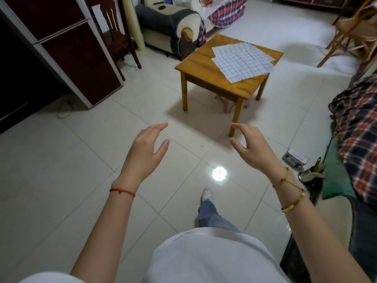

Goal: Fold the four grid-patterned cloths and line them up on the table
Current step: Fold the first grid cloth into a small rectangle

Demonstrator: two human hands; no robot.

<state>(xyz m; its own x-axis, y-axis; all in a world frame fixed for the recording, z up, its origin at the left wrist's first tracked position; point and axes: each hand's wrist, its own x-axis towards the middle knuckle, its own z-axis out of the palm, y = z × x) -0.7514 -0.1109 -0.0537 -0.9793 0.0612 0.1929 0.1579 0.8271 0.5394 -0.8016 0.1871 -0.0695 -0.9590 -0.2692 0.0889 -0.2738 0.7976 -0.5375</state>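
Both the left hand [145, 151] and right hand [252, 148] empty, far from the cloths [242, 61]

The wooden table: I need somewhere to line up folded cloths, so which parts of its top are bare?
The table is bare along its left side, from the far corner near the armchair to the near corner. The grid-patterned cloths, spread flat and overlapping, crowd the right half out to that edge.

Glossy tiled floor [91, 160]; smooth wooden table [204, 64]; matt gridded cloths [242, 60].
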